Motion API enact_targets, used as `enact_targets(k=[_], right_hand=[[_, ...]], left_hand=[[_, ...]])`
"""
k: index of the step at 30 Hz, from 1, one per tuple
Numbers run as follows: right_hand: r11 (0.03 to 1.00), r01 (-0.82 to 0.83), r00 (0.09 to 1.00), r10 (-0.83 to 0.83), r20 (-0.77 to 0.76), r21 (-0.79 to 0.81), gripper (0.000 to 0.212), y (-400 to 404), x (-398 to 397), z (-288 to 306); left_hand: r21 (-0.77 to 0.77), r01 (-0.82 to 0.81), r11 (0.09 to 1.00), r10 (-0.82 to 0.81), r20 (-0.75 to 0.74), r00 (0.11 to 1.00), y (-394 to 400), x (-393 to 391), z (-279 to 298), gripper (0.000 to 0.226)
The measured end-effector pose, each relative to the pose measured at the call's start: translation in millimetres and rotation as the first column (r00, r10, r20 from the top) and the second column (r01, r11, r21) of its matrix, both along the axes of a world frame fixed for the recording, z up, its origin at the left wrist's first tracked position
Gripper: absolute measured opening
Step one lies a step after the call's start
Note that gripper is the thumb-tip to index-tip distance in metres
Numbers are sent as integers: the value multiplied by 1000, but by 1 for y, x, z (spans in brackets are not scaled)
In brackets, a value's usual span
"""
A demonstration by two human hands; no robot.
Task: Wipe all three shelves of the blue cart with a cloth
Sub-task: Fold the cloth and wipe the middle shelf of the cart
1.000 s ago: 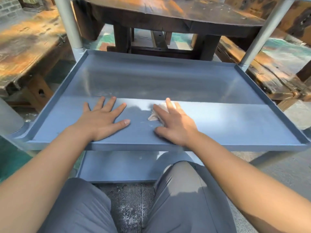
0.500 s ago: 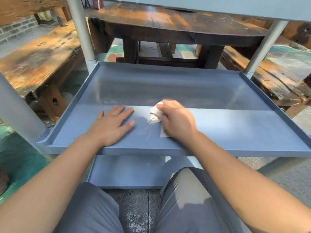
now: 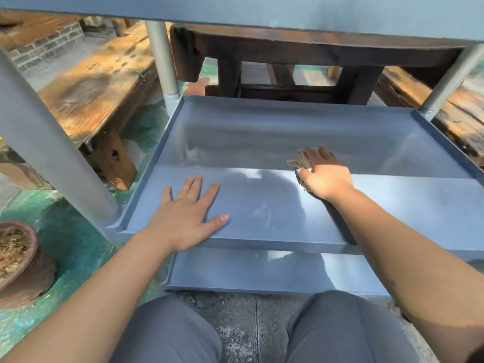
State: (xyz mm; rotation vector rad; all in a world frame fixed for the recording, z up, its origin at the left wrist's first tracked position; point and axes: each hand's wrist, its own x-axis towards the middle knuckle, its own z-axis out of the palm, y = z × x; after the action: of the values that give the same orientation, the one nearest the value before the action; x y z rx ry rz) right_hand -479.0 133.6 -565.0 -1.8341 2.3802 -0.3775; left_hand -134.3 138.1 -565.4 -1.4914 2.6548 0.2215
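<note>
The left hand [image 3: 183, 218] is laid flat, fingers spread, on the middle shelf [image 3: 262, 142] of the blue cart. Further right, the cloth [image 3: 298, 160] is pressed down under the right hand [image 3: 323, 174], fingers extended. Middle shelf seemingly mid-wipe; bottom shelf [image 3: 235, 271] judged pending, top unclear.

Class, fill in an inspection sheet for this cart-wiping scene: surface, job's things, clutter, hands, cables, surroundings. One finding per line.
Surface: middle shelf of the blue cart, part sunlit, part shaded; faint smears near the front.
Job's things: cloth crumpled on the middle shelf; bottom shelf below, top shelf overhead.
Clutter: nothing seen on the shelves.
Hands: left hand flat on the shelf front, fingers spread; right hand presses the cloth with straight fingers.
Cables: nothing seen.
Surroundings: wooden benches, dark wooden table, clay pot on green floor.
</note>
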Motion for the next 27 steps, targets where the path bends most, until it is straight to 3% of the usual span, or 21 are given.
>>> enact_targets(k=[4, 8, 15, 22, 27], right_hand=[[984, -179, 983, 179, 51, -6, 46, -26, 41, 4], [930, -365, 917, 366, 160, -38, 55, -22, 78, 9], [860, -511, 825, 492, 280, -6, 62, 17, 95, 23], [697, -714, 647, 692, 321, -66, 60, 42, 92, 13], [614, -787, 560, 750, 354, -57, 63, 50, 87, 19]], left_hand=[[-2, 35, 999, -35, 23, 999, 0, 3, -5, 97], [-5, 61, 998, -61, 45, 997, 0, 3, 0, 96], [-25, 50, 998, -50, -23, 998, 2, 0, 0, 69], [-27, 4, 1000, -4, -15, 1000, 2, -3, 0, 70], [-36, -41, 999, 40, -19, 999, 8, -6, 7, 72]])
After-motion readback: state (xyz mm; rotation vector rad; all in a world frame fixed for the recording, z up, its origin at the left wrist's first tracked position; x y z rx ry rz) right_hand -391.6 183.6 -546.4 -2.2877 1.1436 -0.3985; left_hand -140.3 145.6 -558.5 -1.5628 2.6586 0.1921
